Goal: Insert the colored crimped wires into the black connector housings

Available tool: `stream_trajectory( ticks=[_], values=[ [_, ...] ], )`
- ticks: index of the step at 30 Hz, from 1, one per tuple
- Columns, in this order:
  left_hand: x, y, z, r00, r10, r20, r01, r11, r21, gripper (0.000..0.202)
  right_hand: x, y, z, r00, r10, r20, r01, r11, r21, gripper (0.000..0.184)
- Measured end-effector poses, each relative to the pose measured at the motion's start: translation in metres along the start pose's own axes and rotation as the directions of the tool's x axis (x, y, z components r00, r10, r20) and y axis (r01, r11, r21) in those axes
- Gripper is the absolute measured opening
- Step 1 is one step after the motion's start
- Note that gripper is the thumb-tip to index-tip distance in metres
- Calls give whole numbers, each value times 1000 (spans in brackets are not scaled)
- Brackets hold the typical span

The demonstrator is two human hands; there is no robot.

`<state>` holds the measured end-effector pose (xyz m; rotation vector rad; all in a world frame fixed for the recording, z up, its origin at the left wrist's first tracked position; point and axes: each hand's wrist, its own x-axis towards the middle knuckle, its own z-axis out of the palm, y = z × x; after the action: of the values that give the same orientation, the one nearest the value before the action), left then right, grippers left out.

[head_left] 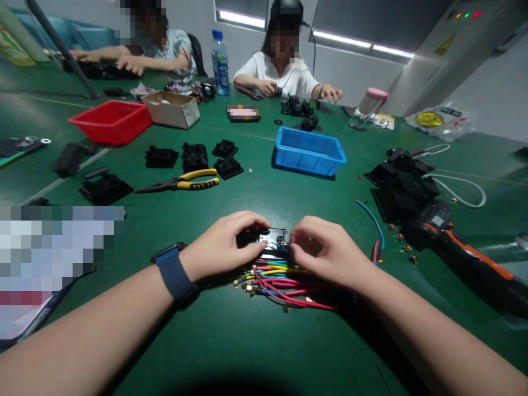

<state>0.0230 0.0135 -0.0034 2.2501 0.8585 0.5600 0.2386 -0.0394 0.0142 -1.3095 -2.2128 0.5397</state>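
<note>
My left hand (231,242) is closed on a small black plastic housing (277,236), thumb on its near side and fingers at the far side. At the housing's right edge, my right hand (324,247) has thumb and forefinger pinched together. What those fingertips hold, perhaps a wire end, is too small to make out. Beneath and just in front of both hands lies a bundle of red, yellow and blue wires (284,286) with brass-coloured terminals. A blue wire (377,220) curves up beyond my right wrist.
Yellow-handled pliers (181,181) lie left of centre near several black housings (194,157). Farther back stand a blue bin (309,154), a red bin (111,122) and a cardboard box (173,110). An orange-and-black power tool (462,247) lies right. Two people sit across the table.
</note>
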Motion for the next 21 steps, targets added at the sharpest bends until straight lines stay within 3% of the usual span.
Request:
stream_trajectory(
  ticks=[21],
  values=[
    [-1, 0, 0, 1000, -7, 4, 7, 1000, -8, 26, 1, 1, 0, 1000, -16, 25, 16, 1000, -14, 8]
  ],
)
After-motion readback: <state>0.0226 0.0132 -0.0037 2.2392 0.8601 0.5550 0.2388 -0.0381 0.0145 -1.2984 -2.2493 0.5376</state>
